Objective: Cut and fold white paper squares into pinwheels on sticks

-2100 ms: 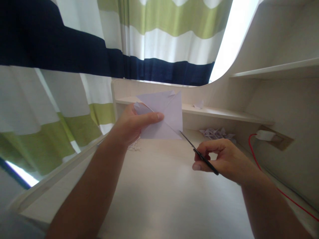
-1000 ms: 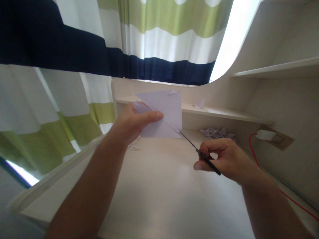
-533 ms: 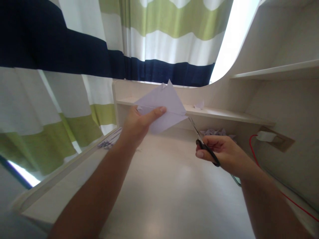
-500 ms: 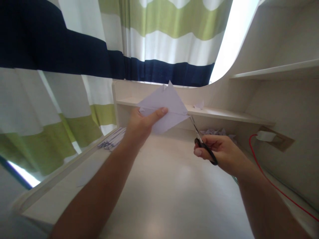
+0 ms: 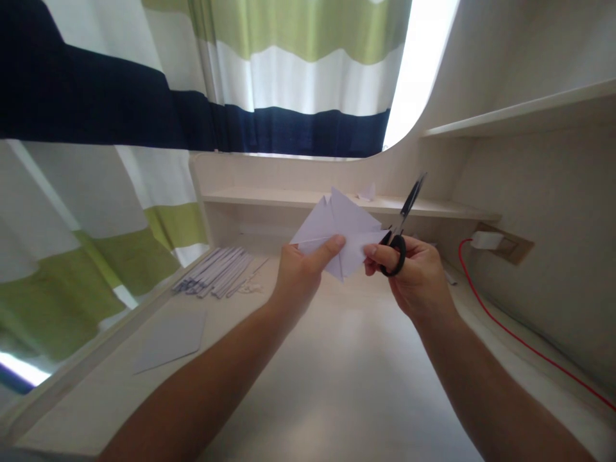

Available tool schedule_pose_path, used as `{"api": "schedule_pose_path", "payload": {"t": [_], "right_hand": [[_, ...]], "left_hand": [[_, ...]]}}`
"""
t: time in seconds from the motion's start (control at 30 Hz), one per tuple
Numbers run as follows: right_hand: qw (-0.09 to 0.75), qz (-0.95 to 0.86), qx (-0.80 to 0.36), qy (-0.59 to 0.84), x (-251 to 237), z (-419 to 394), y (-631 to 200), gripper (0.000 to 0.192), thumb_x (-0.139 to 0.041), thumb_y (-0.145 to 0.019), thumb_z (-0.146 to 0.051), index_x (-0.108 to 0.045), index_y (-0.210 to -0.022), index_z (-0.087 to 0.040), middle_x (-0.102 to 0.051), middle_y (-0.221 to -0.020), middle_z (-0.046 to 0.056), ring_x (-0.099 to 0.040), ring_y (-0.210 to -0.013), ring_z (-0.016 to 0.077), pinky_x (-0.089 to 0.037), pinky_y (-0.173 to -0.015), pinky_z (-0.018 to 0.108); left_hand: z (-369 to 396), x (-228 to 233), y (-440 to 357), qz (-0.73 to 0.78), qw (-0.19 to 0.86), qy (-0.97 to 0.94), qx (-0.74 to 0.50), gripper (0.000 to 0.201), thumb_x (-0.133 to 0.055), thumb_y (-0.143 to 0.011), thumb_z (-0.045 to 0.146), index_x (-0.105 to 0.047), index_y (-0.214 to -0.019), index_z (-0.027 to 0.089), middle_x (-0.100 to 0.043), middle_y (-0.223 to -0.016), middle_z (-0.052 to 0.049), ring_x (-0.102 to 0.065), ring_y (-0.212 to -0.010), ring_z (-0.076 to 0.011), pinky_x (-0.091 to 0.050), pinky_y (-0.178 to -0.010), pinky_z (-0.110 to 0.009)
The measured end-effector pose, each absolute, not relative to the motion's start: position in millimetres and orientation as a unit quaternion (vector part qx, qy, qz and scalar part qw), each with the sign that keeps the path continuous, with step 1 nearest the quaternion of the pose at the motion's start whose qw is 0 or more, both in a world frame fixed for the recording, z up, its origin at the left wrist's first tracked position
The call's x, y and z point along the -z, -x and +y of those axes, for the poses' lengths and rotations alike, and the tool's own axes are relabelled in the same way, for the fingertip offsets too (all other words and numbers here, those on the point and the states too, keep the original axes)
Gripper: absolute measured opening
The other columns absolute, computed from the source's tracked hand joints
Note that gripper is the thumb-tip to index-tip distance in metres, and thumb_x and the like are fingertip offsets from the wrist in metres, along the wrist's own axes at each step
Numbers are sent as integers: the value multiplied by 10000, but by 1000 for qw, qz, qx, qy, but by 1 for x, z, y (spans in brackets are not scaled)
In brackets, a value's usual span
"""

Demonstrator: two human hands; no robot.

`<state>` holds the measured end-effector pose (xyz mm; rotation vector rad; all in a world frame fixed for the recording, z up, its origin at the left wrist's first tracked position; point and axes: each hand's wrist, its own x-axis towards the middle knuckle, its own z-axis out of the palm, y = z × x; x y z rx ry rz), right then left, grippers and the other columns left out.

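Observation:
A folded white sheet of paper [image 5: 353,218], with slits along its upper edge, is held up above the desk. My left hand [image 5: 305,269] grips its left side, thumb flat across the front and the other fingers hidden behind. My right hand [image 5: 416,273] has its fingers through the black handles of a pair of scissors [image 5: 398,247]. The blades point up and away from the paper. The right thumb and fingertips are at the paper's right corner and seem to touch it.
Thin rolled paper sticks [image 5: 216,269] lie in a pile at the desk's left. Nearer sits a flat white sheet [image 5: 171,340]. A small paper piece [image 5: 366,192] rests on the back shelf [image 5: 269,197]. A red cable [image 5: 486,308] runs from a white plug [image 5: 487,240] along the right side.
The scissors have swung from pointing at the paper's right corner to pointing upward. My right hand has closed in on the paper, which is turned and lower. The view has shifted right.

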<state>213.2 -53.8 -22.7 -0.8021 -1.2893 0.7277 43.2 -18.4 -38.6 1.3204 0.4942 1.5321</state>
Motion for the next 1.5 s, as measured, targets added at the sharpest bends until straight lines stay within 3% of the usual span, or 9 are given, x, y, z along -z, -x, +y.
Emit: {"api": "schedule_pose_path", "payload": {"t": [0.17,0.27,0.4,0.57,0.83,1.03,1.23,1.37,1.5], "right_hand": [[660,-576,-323,359,13,-53,-226,206,-889,-723,-280,-722,-630,-203,-673,-626,8,-572,-544,143,-456,-527,299],[645,-589,-333,355,9,-52,-237,198,-886,-721,-242,-726,-612,-198,-668,-617,2,-570,-540,131,-432,-519,285],[589,-630,-350,366,7,-54,-245,201,-895,-723,-243,-739,-614,-178,-655,-585,0,-554,-534,124,-422,-517,274],[555,-649,-361,374,9,-55,-241,170,-894,-720,-225,-756,-639,-169,-665,-591,-3,-563,-545,117,-435,-537,264],[540,-658,-352,390,10,-53,-237,175,-904,-717,-248,-758,-654,-175,-673,-603,-4,-572,-537,108,-429,-532,248],[522,-669,-337,409,5,-56,-235,256,-889,-768,-396,-762,-710,-181,-697,-660,14,-602,-600,130,-467,-584,261],[385,-737,-317,456,6,-60,-242,283,-866,-803,-474,-815,-853,-201,-684,-732,15,-548,-661,137,-379,-575,266],[312,-755,-310,486,9,-60,-240,269,-881,-781,-460,-824,-847,-205,-690,-705,11,-531,-631,139,-353,-558,275],[306,-762,-304,482,9,-60,-237,217,-898,-754,-404,-821,-803,-207,-709,-694,10,-553,-648,143,-379,-582,274]], "left_hand": [[-15,31,-29,187,556,-567,-578,323,-847,-779,418,-788,-977,169,-803,-983,-93,-750,-859,-240,-610,-669,-304],[-8,22,-13,144,572,-593,-548,344,-807,-774,510,-800,-875,181,-775,-852,-78,-726,-739,-222,-587,-565,-287],[3,16,3,159,591,-641,-463,283,-833,-789,446,-822,-811,164,-764,-754,-76,-704,-641,-185,-580,-575,-274],[4,15,7,218,572,-673,-415,247,-917,-732,317,-856,-906,153,-831,-958,-131,-769,-768,-213,-605,-708,-292],[-3,11,5,264,545,-689,-397,223,-932,-708,311,-850,-859,168,-830,-892,-101,-767,-721,-214,-594,-621,-276],[-1,8,9,276,500,-640,-514,265,-949,-655,335,-836,-818,160,-814,-831,-81,-741,-668,-201,-576,-573,-261],[-4,-7,17,174,525,-525,-647,311,-888,-680,275,-792,-940,133,-806,-908,-93,-766,-774,-231,-639,-716,-302],[-10,-12,18,173,519,-502,-669,311,-880,-690,267,-761,-940,125,-797,-924,-98,-772,-837,-242,-635,-733,-276],[-10,-12,18,171,505,-494,-687,308,-889,-673,270,-757,-917,136,-790,-900,-78,-761,-803,-219,-633,-731,-266]]}}
